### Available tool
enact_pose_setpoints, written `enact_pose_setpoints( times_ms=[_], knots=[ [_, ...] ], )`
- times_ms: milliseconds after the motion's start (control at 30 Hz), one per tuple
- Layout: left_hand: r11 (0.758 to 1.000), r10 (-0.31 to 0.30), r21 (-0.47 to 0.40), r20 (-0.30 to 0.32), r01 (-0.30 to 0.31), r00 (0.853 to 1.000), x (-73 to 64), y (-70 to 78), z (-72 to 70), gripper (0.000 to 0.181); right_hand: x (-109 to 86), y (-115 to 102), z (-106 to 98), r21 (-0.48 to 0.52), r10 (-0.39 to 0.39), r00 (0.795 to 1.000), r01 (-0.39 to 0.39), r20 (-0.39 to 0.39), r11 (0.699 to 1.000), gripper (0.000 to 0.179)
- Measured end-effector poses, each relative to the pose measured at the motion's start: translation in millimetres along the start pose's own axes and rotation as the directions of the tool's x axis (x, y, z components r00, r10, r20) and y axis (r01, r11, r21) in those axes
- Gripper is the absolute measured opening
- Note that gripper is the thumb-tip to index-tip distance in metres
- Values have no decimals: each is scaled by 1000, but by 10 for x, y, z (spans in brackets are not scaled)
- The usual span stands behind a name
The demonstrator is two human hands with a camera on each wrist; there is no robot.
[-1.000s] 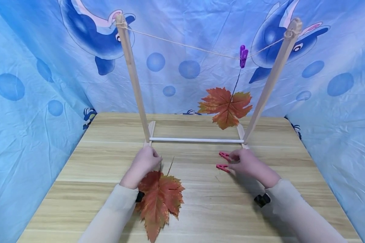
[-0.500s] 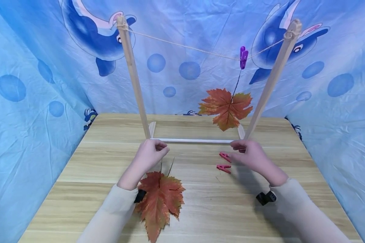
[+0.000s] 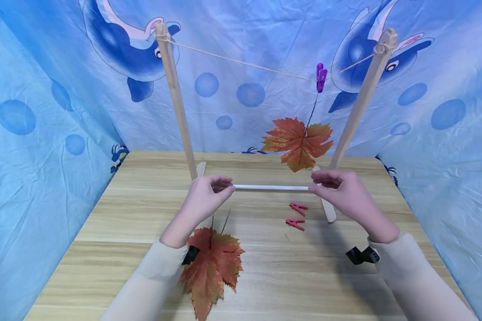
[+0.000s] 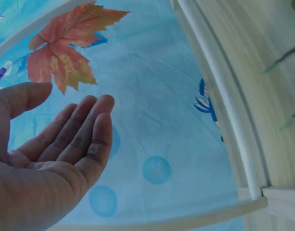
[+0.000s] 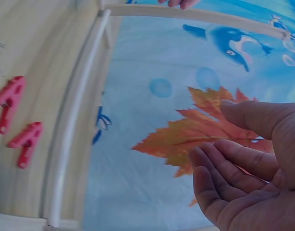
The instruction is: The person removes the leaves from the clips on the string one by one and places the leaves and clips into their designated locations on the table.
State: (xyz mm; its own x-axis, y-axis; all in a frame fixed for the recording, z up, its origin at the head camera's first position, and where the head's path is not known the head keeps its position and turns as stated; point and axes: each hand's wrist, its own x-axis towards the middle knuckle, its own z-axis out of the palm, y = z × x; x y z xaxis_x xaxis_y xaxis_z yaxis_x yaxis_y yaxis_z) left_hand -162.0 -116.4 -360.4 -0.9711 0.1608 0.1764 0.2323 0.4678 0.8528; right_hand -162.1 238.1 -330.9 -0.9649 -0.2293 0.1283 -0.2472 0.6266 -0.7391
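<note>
My left hand [image 3: 207,195] hovers near the base of the left wooden post [image 3: 178,102], thumb apart from the loosely bent fingers, holding nothing. Level with it on the other side, my right hand [image 3: 342,192] is just as empty, in front of the right post [image 3: 357,104]. In both wrist views a gap shows between thumb and fingers. A maple leaf [image 3: 299,141] hangs by its stem from a purple clothespin [image 3: 321,78] on the string [image 3: 245,62]. Below the right hand lie a pink clothespin [image 3: 298,208] and a second pink clothespin [image 3: 295,224].
A white rod [image 3: 271,187] joins the feet of the wooden frame. More maple leaves [image 3: 213,267], seemingly overlapping, lie on the wooden table [image 3: 124,249] by the left forearm, two stems pointing away. A blue dolphin-print cloth [image 3: 233,40] encloses the back and sides.
Both hands have risen and moved forward, away from the leaves and the pink clothespins, toward the frame. The pink clothespins stay on the table, and the right hand no longer touches them.
</note>
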Motion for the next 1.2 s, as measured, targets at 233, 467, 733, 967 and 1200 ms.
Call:
enact_pose_setpoints(
  times_ms=[233, 467, 733, 967, 1200],
  knots=[
    [999, 14, -50, -42, -16, 999, 64, 174, 51, 22, 18, -180, -147, 19, -57, 998, 58, -31, 998, 36],
    [990, 49, -130, -51, -55, 998, 134, 326, 93, 24, 57, -334, -288, 10, -74, 996, 74, -54, 997, 39],
    [977, 131, -160, -82, -143, 988, 276, 575, 164, 25, 190, -556, -470, -26, -133, 983, 131, -124, 991, 34],
    [962, 202, -167, -96, -216, 975, 400, 773, 220, 25, 277, -785, -666, -17, -224, 959, 225, -173, 974, 33],
    [950, 236, -188, -88, -249, 968, 511, 926, 328, 28, 310, -1001, -871, -24, -257, 941, 259, -220, 966, 32]
  ],
)
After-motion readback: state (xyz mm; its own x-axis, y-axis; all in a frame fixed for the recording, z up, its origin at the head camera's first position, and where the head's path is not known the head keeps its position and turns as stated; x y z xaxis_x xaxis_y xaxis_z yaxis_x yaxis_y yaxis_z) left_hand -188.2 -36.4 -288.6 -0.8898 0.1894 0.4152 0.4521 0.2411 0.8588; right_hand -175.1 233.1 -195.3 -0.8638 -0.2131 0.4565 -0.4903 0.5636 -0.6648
